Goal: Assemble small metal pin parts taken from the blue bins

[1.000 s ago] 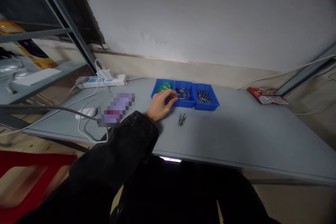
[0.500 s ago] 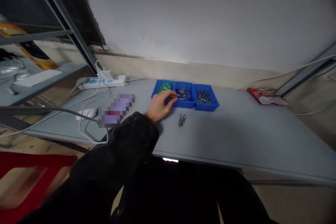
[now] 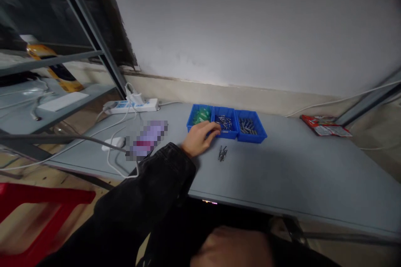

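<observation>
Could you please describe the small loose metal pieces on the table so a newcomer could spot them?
On the grey table, find the row of three blue bins. Just in front of the middle bin lie the metal pieces, the only ones outside the bins.

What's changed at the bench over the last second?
The right hand has risen into view at the bottom of the picture, below the table's front edge, and the whole view has shifted slightly. The left hand stays at the three blue plastic bins, with no visible new grip. The small loose metal pins haven't moved.
</observation>
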Action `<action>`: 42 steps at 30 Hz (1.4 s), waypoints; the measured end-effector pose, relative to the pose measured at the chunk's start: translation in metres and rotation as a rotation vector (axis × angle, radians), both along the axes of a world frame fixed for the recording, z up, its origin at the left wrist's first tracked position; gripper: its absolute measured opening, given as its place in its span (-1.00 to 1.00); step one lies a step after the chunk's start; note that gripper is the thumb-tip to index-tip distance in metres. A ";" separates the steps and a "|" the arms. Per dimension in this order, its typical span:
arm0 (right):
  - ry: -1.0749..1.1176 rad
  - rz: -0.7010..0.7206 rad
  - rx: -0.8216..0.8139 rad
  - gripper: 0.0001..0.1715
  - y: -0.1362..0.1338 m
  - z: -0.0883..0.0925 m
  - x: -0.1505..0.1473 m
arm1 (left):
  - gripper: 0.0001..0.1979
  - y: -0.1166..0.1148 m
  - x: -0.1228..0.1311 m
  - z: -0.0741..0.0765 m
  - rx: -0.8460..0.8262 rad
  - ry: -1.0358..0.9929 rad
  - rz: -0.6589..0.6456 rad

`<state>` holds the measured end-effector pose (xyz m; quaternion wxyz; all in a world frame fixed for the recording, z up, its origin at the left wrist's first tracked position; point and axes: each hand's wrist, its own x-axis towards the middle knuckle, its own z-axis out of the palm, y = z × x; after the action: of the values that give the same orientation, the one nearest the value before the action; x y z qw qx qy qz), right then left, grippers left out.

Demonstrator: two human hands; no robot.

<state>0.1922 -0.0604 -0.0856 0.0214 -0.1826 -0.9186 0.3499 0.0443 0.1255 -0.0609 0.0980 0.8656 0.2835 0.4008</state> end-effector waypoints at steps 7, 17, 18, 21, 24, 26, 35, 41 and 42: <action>0.337 -0.569 0.415 -0.76 0.121 0.124 0.071 | -0.82 0.009 0.002 0.013 0.135 0.041 0.026; 0.252 -0.557 0.973 -0.76 0.194 0.037 0.067 | -0.86 0.017 -0.001 0.014 0.170 -0.040 0.051; 0.253 -0.563 0.990 -0.73 0.192 0.037 0.065 | -0.86 0.016 -0.001 0.013 0.159 -0.061 0.057; 0.300 -0.616 1.022 -0.71 0.188 0.037 0.060 | -0.86 0.014 -0.002 0.012 0.144 -0.074 0.077; 0.366 -0.645 1.040 -0.70 0.186 0.036 0.057 | -0.83 0.013 -0.003 0.011 0.156 0.002 0.100; 0.397 -0.638 1.046 -0.69 0.185 0.035 0.054 | -0.81 0.013 -0.004 0.010 0.165 0.046 0.104; 0.419 -0.615 1.007 -0.73 0.182 0.041 0.056 | -0.77 0.011 -0.006 0.013 0.151 0.075 0.093; 0.427 -0.642 1.075 -0.72 0.183 0.056 0.065 | -0.82 0.011 -0.007 0.021 0.253 0.017 0.106; 0.428 -0.639 1.094 -0.72 0.183 0.056 0.066 | -0.82 0.011 -0.008 0.022 0.261 0.006 0.103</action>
<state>0.2581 0.1230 -0.0293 0.3954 -0.3353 -0.8397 -0.1614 0.0366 0.1365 -0.0392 -0.0370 0.8566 0.2734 0.4360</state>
